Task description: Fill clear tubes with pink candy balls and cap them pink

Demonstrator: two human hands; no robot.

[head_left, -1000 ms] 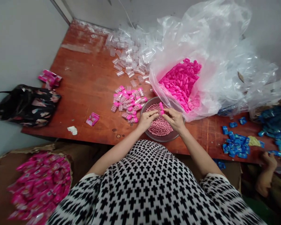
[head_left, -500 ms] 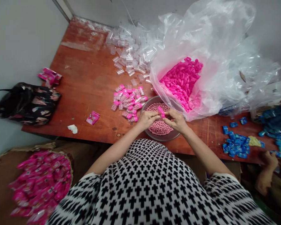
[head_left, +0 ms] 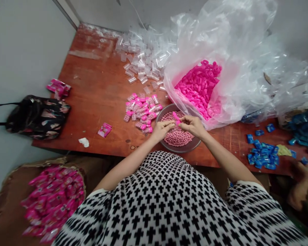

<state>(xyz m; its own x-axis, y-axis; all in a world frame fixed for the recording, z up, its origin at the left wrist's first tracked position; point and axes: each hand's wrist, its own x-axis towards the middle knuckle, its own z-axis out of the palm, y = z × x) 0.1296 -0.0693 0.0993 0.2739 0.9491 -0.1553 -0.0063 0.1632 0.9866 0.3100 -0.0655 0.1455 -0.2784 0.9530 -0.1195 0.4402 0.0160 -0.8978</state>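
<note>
The left hand (head_left: 162, 129) and right hand (head_left: 193, 125) meet over the bowl (head_left: 192, 146) of pink pellets at the table's (head_left: 100, 89) near edge, both pinching one small pink capsule (head_left: 176, 117) between fingertips. Just left of the bowl lies a heap of filled capsules (head_left: 141, 112); behind it, toward the far edge, an open clear bag (head_left: 231, 68) holds pink caps (head_left: 198, 87).
</note>
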